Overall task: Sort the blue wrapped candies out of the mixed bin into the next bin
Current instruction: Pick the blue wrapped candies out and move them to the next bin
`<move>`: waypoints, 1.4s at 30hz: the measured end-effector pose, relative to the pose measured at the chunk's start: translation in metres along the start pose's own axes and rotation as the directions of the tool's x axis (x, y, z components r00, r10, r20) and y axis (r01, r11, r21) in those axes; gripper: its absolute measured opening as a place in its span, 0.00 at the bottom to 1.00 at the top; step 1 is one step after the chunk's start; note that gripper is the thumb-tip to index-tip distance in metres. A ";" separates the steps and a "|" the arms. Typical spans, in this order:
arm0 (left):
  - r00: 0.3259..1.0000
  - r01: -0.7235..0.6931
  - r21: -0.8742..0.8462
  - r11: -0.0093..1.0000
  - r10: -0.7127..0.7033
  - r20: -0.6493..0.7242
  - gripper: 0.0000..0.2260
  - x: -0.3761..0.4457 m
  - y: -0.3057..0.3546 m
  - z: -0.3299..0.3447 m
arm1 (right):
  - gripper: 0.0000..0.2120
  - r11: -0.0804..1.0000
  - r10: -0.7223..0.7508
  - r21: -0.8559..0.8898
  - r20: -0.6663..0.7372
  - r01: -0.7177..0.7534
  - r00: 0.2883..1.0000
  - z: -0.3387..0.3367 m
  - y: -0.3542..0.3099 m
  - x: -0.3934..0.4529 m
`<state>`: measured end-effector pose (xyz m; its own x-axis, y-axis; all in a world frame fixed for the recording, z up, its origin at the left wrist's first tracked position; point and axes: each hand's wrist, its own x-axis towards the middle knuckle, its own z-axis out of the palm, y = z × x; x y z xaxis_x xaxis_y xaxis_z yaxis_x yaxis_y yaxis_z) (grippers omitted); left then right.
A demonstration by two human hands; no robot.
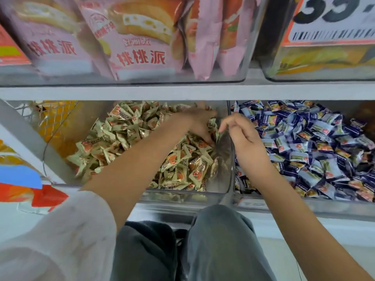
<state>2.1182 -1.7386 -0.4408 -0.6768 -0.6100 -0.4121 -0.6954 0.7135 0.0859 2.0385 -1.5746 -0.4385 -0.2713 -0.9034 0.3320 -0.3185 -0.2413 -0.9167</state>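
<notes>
Grey-trousered knees [213, 244] at 6 o'clock. Left hand [199, 123] digs, fingers curled, into beige candies [129, 134]; grasp indeterminable. Right hand [241, 134], fingers loosely curled, empty, above the divider; blue candies [308, 142] at 3 o'clock lie randomly oriented.

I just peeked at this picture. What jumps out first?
Two hands meet in the middle: the left hand digs into a clear bin of beige wrapped candies, the right hand hovers at its edge. Right of that lies a heap of blue wrapped candies. Pink snack bags fill the shelf above.

Blue wrapped candies [308, 142] heaped in right bin [304, 203]
</notes>
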 end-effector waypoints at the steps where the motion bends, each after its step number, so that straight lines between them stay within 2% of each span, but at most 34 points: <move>1: 1.000 0.004 0.059 0.998 -0.003 -0.012 0.41 0.006 0.002 0.004 | 0.11 1.000 -0.005 0.000 0.003 0.005 1.000 0.000 0.000 0.000; 6: 0.997 0.074 0.281 0.957 -0.065 -0.041 0.30 0.000 0.007 0.001 | 0.11 1.000 0.016 -0.008 0.016 -0.016 1.000 -0.003 -0.002 -0.001; 12: 0.996 -0.072 0.113 0.991 0.065 0.063 0.16 -0.040 -0.036 -0.007 | 0.10 0.999 0.046 -0.005 0.040 -0.046 0.998 -0.005 0.000 -0.001; 17: 0.992 -0.115 0.113 0.987 0.120 -0.039 0.17 -0.067 -0.053 -0.007 | 0.11 0.999 0.048 0.005 0.051 -0.048 0.998 -0.005 0.002 0.000; 22: 0.987 -0.139 0.155 0.978 0.149 -0.058 0.11 -0.085 -0.063 -0.010 | 0.11 0.999 0.041 -0.002 0.057 -0.041 0.998 -0.005 0.002 0.000; 25: 0.988 -0.123 0.122 0.985 0.134 -0.081 0.04 -0.093 -0.065 -0.011 | 0.11 0.999 0.050 -0.005 0.055 -0.049 0.997 -0.005 0.002 0.000; 27: 0.985 -0.113 0.124 0.986 0.128 -0.116 0.05 -0.097 -0.067 -0.010 | 0.11 0.999 0.051 -0.003 0.050 -0.051 0.997 -0.005 0.002 0.000; 29: 0.989 -0.079 0.157 0.984 0.097 -0.115 0.16 -0.105 -0.063 -0.010 | 0.11 0.997 0.072 -0.001 0.041 -0.072 0.997 -0.005 0.002 -0.001; 31: 0.986 -0.051 0.036 0.998 0.056 -0.159 0.27 -0.122 -0.054 -0.011 | 0.11 0.996 0.078 -0.046 0.020 -0.077 0.997 -0.003 0.002 -0.002; 33: 0.963 -0.088 -0.137 0.987 0.049 -0.266 0.27 -0.146 -0.047 -0.008 | 0.11 0.974 0.017 -0.227 -0.042 -0.026 0.999 -0.004 -0.002 -0.002; 35: 0.912 -0.116 -0.147 0.982 0.046 -0.407 0.26 -0.171 -0.050 0.003 | 0.09 0.872 -0.181 -0.473 -0.075 0.125 0.980 -0.009 -0.016 0.000; 36: 0.884 -0.101 -0.148 0.984 0.021 -0.466 0.25 -0.183 -0.054 0.011 | 0.08 0.803 -0.288 -0.547 -0.012 0.235 0.958 -0.009 -0.027 0.002; 37: 0.864 -0.061 -0.165 0.984 -0.031 -0.503 0.25 -0.193 -0.061 0.021 | 0.07 0.760 -0.333 -0.552 0.122 0.342 0.935 -0.004 -0.041 0.006; 38: 0.848 -0.012 -0.200 0.980 -0.096 -0.520 0.25 -0.203 -0.066 0.029 | 0.06 0.759 -0.303 -0.498 0.300 0.420 0.904 0.005 -0.053 0.010; 39: 0.836 0.044 -0.242 0.969 -0.168 -0.522 0.26 -0.210 -0.073 0.037 | 0.07 0.769 -0.221 -0.441 0.495 0.462 0.840 0.019 -0.061 0.015; 40: 0.828 0.084 -0.274 0.958 -0.220 -0.516 0.29 -0.215 -0.078 0.043 | 0.09 0.751 -0.138 -0.422 0.651 0.507 0.746 0.038 -0.065 0.020; 42: 0.836 0.101 -0.283 0.954 -0.236 -0.496 0.36 -0.220 -0.085 0.049 | 0.18 0.683 -0.012 -0.413 0.818 0.602 0.575 0.077 -0.063 0.029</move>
<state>2.3382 -1.6481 -0.4018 -0.5214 -0.8490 0.0851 -0.8001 0.5212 0.2969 2.1206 -1.6126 -0.3883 0.5907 -0.8066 0.0203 -0.7564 -0.5623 -0.3341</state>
